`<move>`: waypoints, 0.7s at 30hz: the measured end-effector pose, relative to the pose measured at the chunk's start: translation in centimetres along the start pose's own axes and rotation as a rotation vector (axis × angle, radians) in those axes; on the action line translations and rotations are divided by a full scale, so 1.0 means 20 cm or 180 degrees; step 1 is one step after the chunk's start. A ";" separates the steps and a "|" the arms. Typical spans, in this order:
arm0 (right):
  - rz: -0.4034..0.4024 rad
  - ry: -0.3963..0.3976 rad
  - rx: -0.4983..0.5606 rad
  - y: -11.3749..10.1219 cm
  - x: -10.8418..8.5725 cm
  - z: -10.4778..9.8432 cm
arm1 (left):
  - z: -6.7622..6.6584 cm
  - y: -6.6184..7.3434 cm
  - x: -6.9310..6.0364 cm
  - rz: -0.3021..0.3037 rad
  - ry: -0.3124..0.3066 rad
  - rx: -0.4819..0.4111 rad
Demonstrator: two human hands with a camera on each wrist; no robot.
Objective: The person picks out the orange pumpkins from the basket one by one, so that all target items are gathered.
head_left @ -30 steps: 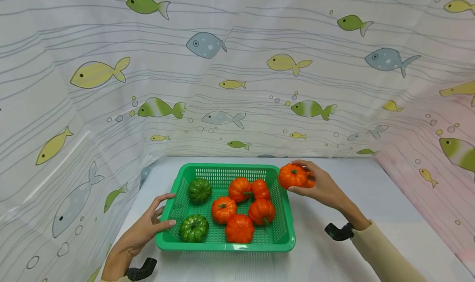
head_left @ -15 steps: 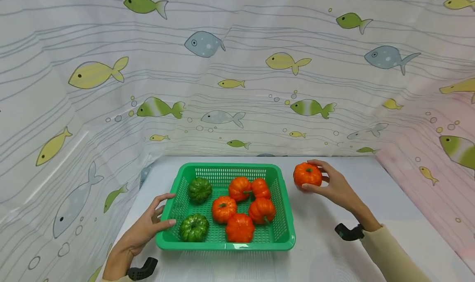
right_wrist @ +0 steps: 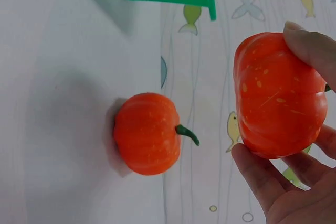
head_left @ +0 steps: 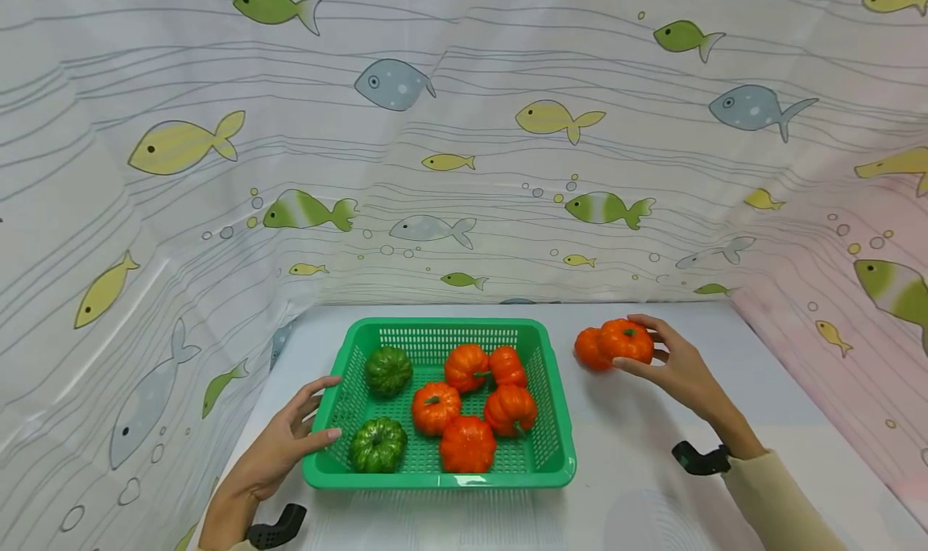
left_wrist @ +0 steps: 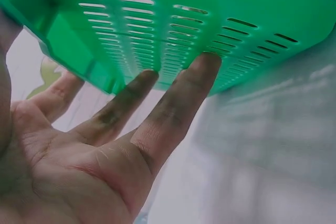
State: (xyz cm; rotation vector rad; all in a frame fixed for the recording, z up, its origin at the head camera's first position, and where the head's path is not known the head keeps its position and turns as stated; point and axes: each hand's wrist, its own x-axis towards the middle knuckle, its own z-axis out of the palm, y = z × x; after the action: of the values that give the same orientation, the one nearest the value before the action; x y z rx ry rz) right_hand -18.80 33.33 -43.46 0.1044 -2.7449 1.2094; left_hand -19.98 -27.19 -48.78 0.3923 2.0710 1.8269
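My right hand [head_left: 677, 370] grips an orange pumpkin [head_left: 625, 341] by its side, right of the green basket. In the right wrist view this pumpkin [right_wrist: 278, 95] is raised off the table, and its stem is mostly hidden by the hand. Another orange pumpkin [head_left: 590, 350] rests on the table just left of it; its curved green stem shows in the right wrist view. At the left, my left hand [head_left: 279, 446] holds the basket [head_left: 444, 481] by its side, thumb at the rim and fingertips [left_wrist: 205, 64] against the slotted outer wall.
Inside the basket, two green pumpkins [head_left: 379, 445] lie at the left and several orange pumpkins [head_left: 467, 445] at the middle and right. The white table [head_left: 652, 486] meets a fish-patterned curtain [head_left: 464, 132] behind and at both sides.
My right hand has carried its pumpkin rightward from beside the basket's edge, past the pumpkin on the table. My left hand and the basket have stayed in place.
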 end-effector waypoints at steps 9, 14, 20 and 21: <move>0.0177 0.0037 0.0039 0.08 -0.03 -0.03 | 0.01 0.02 -0.01 0.0016 0.0003 0.0026; 0.0240 0.0104 0.0018 0.13 -0.04 -0.06 | 0.01 0.02 -0.01 -0.0050 0.0049 0.0030; 0.0416 0.0089 -0.0017 0.21 -0.03 -0.08 | 0.01 0.02 -0.02 -0.0114 0.0086 -0.0003; 0.0448 0.0082 -0.0016 0.23 -0.03 -0.08 | 0.01 0.02 -0.01 -0.0116 0.0077 -0.0011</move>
State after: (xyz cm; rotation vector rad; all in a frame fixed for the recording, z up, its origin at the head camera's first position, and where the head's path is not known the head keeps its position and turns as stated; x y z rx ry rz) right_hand -18.67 37.62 -45.74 -0.1059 -2.7732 1.2277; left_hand -19.65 -27.11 -48.36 0.3310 2.0769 1.8226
